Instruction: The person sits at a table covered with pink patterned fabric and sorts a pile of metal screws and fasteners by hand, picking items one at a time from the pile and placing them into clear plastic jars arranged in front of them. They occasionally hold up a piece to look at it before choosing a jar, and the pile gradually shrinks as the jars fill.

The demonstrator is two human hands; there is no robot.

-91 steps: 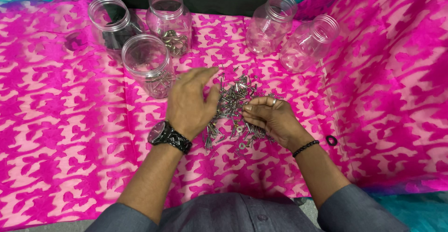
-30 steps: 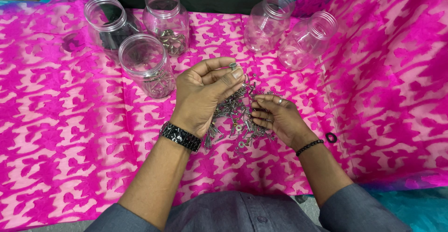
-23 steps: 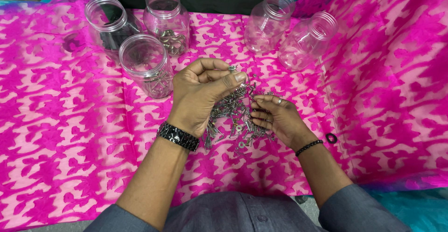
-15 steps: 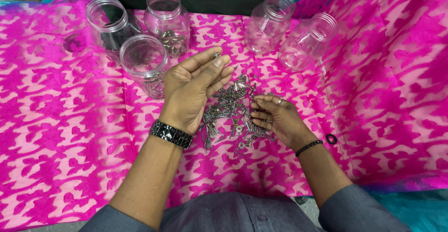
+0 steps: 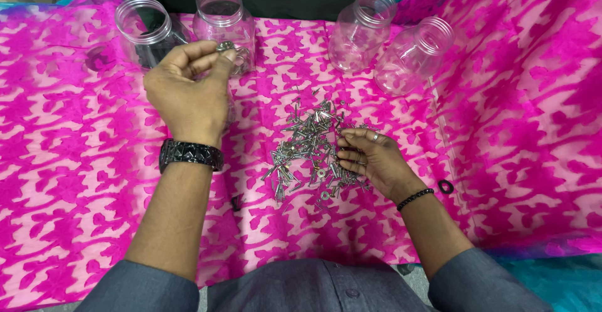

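— What sits at the far left?

— A clear plastic jar [image 5: 145, 28] with its mouth open, standing on the pink patterned cloth [image 5: 69, 155] that covers the table. A second clear jar [image 5: 224, 20] stands just to its right, with small metal pieces in the bottom.

— And the left hand?

— The left hand [image 5: 188, 92] is raised in front of those two jars, a dark studded watch [image 5: 190, 153] on the wrist. Its fingers [image 5: 207, 58] are pinched together on a small silvery metal piece [image 5: 226, 46], held just before the second jar. A third jar seems to stand behind the hand, mostly hidden.

— What lies in the middle?

— A heap of screws and washers [image 5: 307, 149], spread loose on the cloth.

— The right hand?

— The right hand [image 5: 375, 161] rests at the right edge of the heap, a black bead bracelet [image 5: 415, 198] on the wrist. Its fingers [image 5: 351, 155] are curled among the pieces; I cannot tell whether they hold any.

— Further right?

— Two more clear jars at the back, one upright [image 5: 364, 26], one tilted [image 5: 414, 55], touching. A small black ring [image 5: 446, 186] lies on the cloth near the right wrist.
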